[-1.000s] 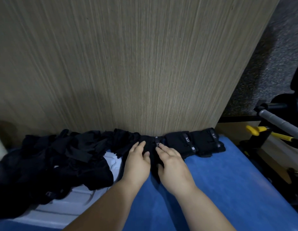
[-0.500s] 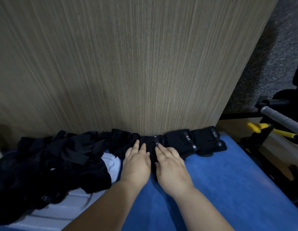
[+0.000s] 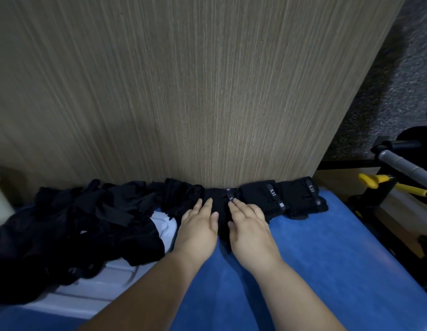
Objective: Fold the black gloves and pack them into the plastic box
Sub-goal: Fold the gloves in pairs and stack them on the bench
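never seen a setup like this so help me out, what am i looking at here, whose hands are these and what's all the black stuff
No machine here: a person works with bare hands, and the view comes from a wide-angle camera worn on their head, looking forward and down. The left hand and right hand lie flat, fingers straight, pressing a black glove on the blue surface; neither grips anything. Right of them, two folded gloves sit in a row against the wooden panel. To the left, a loose pile of black gloves lies over a white plastic box.
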